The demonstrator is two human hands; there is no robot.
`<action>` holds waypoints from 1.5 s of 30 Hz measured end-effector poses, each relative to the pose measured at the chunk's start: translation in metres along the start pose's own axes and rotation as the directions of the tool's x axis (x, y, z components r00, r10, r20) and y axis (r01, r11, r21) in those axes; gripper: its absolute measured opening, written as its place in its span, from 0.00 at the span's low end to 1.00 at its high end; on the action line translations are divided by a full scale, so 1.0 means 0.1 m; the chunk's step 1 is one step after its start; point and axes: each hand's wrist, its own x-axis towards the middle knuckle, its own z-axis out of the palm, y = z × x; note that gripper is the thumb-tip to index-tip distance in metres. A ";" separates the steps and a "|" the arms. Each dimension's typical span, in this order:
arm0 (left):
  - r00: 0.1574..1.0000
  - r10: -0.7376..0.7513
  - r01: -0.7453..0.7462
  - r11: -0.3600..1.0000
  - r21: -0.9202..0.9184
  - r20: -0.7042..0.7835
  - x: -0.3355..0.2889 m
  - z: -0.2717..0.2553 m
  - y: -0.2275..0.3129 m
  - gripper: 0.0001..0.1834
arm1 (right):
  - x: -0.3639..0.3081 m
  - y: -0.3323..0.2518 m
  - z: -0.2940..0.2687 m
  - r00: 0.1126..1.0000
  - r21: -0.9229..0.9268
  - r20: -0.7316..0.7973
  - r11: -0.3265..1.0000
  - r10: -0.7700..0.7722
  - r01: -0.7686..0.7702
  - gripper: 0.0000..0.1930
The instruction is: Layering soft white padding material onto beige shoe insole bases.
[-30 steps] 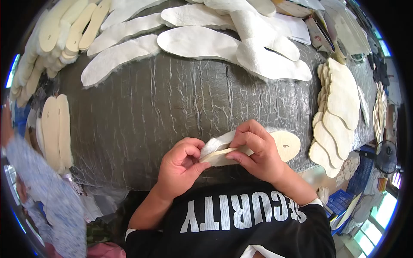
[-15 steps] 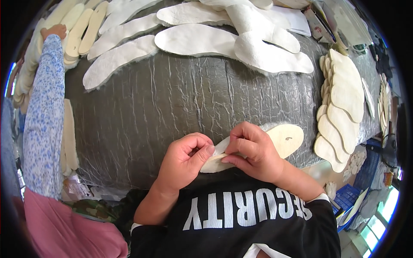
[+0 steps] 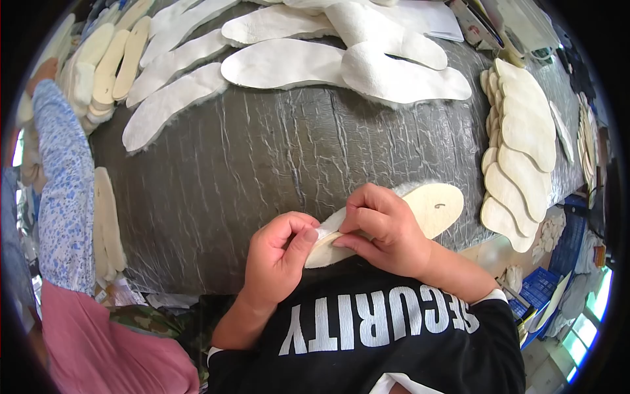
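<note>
A cream insole [image 3: 434, 211] with a white fleece layer [image 3: 333, 220] under it lies near the table's front edge, close to my body. My left hand [image 3: 277, 253] pinches the fleece and the edge at its left end between thumb and forefinger. Close beside it, my right hand [image 3: 387, 231] has thumb and fingers closed on the insole's middle edge. The fluffy rim sticks out past the far side of the insole's right end, which bears a small dark mark. My fingers hide part of the seam between the two layers.
Dark, wrinkled sheeting covers the table [image 3: 216, 177]. White fleece-backed insole pieces [image 3: 282, 62] lie across its far side. A fanned stack of cream insoles [image 3: 525, 157] stands at right. On the left, a co-worker's patterned sleeve [image 3: 64, 184] reaches toward more insoles [image 3: 108, 65]. A blue crate [image 3: 535, 289] is lower right.
Both hands keep their pinch on the insole, with only slight finger shifts. The co-worker's arm has moved a little to the left. The whole view has shifted slightly.
</note>
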 end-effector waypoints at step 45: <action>0.834 -0.163 -0.192 0.810 0.554 0.527 0.25 0.03 0.18 0.12 | -0.08 0.07 -0.41 0.892 -0.352 0.441 0.933 0.100 0.070 0.25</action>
